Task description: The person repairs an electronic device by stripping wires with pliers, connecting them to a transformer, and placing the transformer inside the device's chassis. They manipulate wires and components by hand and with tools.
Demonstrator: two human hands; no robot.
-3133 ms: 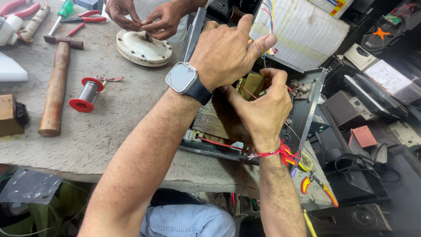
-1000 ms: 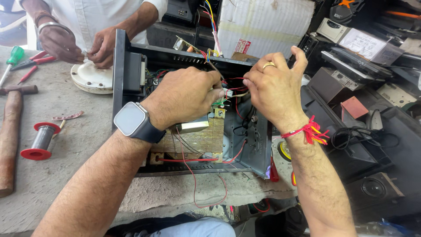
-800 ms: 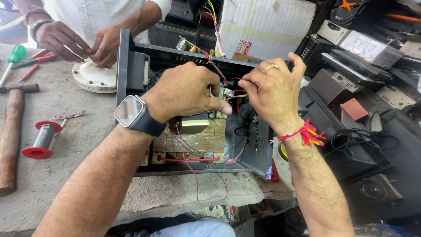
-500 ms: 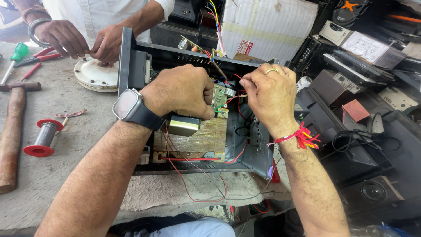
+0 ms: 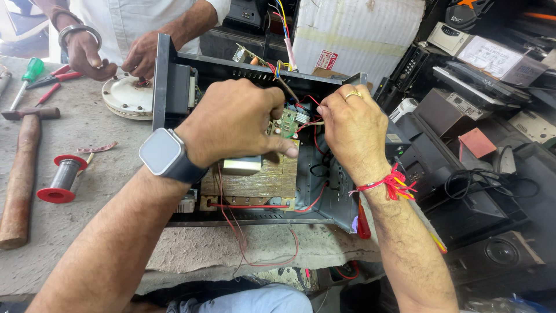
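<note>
An open black metal chassis (image 5: pixel 174 75) lies on the grey workbench, with a transformer (image 5: pixel 260 177) and red wires inside. My left hand (image 5: pixel 231 122), a smartwatch on its wrist, reaches into the chassis and pinches a small green circuit board (image 5: pixel 288 122) between thumb and fingers. My right hand (image 5: pixel 353 130), with a ring and a red thread at the wrist, grips the red wires (image 5: pixel 310 123) that run to that board from the right.
Another person's hands (image 5: pixel 110 55) work on a round white part (image 5: pixel 124 98) at the far left. A hammer (image 5: pixel 20 174), a red solder spool (image 5: pixel 61 179), a green screwdriver and red pliers lie on the bench. Stacked black electronics fill the right side.
The chassis was turned to face me with its inside showing. Both hands moved in to the small board and have shifted slightly on it over the last second.
</note>
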